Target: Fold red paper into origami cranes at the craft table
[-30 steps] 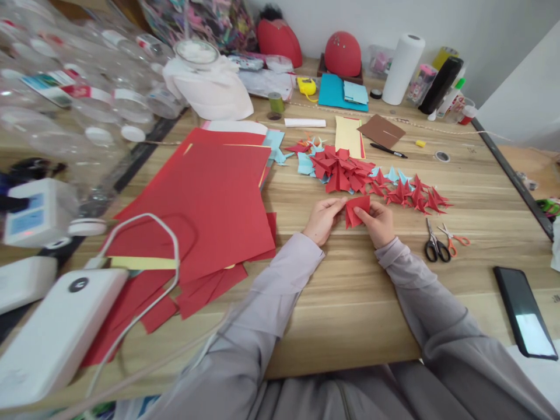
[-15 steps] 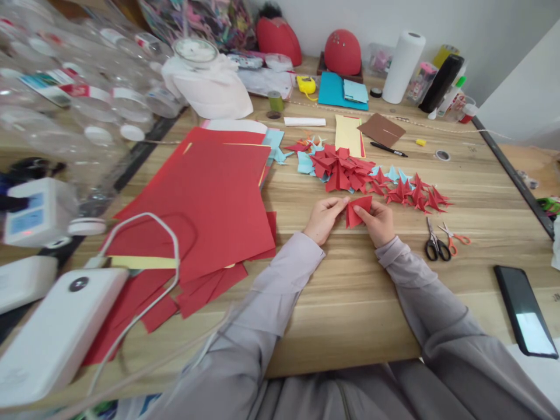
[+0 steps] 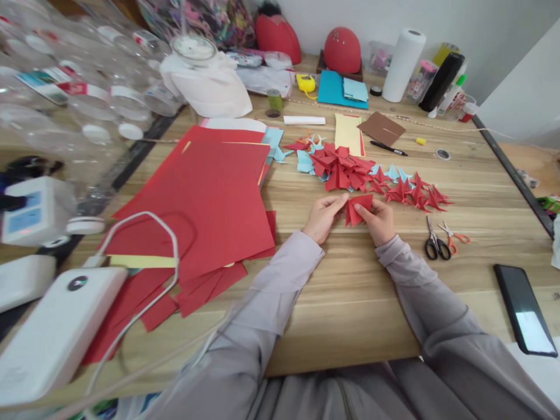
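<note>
A small folded red paper [image 3: 357, 210] is held above the wooden table [image 3: 341, 315], near the middle of the head view. My left hand [image 3: 322, 218] pinches its left edge between thumb and fingers. My right hand [image 3: 378, 221] grips its right side, thumb lying on the front face. Just beyond my hands lies a pile of folded red paper pieces [image 3: 341, 168], with light blue ones [image 3: 305, 162] among them. More pointed red folded pieces [image 3: 420, 192] stretch off to the right.
Large red sheets [image 3: 219, 204] lie on the left beside a white power bank [image 3: 61, 332] with a cable. Black scissors [image 3: 433, 245], orange scissors [image 3: 453, 238] and a phone [image 3: 525, 309] are on the right. Plastic bottles [image 3: 87, 105] crowd the back left.
Both hands keep nearly the same place and hold on the red paper. The paper's folds look slightly more spread.
</note>
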